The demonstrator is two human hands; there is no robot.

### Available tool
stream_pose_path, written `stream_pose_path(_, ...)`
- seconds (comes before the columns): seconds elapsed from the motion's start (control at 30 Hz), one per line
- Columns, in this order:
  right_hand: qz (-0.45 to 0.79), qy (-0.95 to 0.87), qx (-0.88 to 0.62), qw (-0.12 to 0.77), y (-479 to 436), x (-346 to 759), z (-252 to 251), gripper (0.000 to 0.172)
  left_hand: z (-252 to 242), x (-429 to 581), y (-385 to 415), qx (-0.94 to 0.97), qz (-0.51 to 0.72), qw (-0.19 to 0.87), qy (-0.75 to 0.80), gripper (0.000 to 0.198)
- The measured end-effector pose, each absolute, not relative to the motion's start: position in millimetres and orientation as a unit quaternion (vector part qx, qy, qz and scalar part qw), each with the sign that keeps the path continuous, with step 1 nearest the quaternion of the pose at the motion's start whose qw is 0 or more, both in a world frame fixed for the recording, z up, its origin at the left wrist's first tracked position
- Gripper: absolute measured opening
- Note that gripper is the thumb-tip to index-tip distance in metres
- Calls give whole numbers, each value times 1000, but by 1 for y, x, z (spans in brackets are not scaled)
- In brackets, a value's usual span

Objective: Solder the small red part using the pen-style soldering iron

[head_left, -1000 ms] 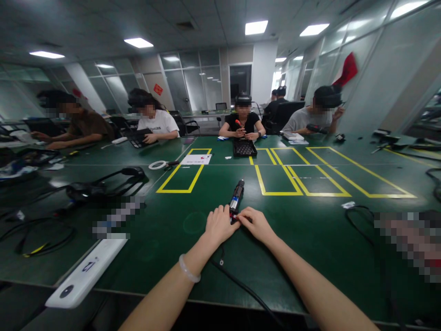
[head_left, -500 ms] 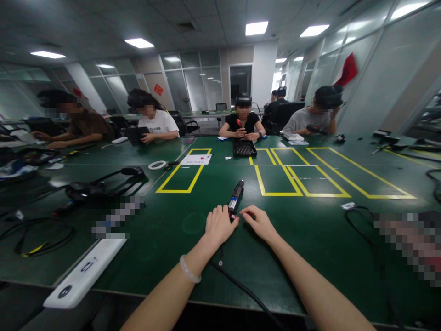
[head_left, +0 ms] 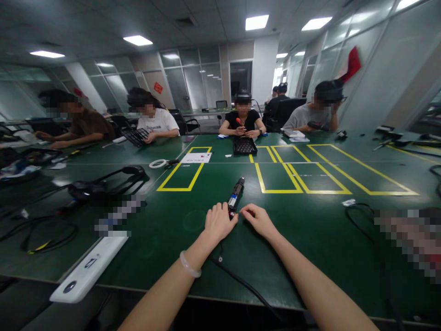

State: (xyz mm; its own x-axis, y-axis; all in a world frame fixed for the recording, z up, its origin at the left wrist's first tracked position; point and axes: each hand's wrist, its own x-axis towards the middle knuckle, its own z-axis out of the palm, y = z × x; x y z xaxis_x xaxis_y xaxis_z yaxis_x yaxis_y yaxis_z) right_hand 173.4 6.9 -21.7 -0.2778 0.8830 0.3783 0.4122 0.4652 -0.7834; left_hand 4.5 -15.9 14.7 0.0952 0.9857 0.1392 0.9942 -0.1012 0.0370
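Electric screwdriver (head_left: 235,195) unmoved, left hand (head_left: 218,222) loosely curled on its end; right hand (head_left: 259,219) has let go.

Black screwdriver (head_left: 235,195) with blue band lies flat on green table (head_left: 310,239).

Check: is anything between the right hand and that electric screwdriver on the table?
Nothing visible. The right hand lies just right of the near end of the electric screwdriver, with only green table between; the left hand touches that end.
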Motion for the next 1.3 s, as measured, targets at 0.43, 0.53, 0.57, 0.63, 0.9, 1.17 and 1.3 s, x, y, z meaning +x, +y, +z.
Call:
stream_pose_path(0.43,283,-750,-424,422,8,177,-25,16,19,8,-15,-743,-52,28,-666,48)
stream_pose_path(0.53,281,-750,-426,421,8,178,-24,16,19,10,-15,-744,-50,30,-666,48)
stream_pose_path(0.57,281,-750,-427,420,8,179,-24,16,18,10,-14,-745,-50,32,-665,48)
stream_pose_path(0.63,282,-752,-426,416,8,179,-23,16,17,11,-14,-747,-49,35,-662,48)
stream_pose_path(0.9,282,-753,-436,403,6,181,-15,15,16,12,-12,-749,-48,43,-659,47)
stream_pose_path(1.17,277,-758,-430,405,6,182,-16,15,19,15,-13,-749,-43,30,-660,49)
stream_pose_path(1.3,275,-759,-430,404,6,183,-16,15,21,16,-13,-746,-37,21,-665,49)
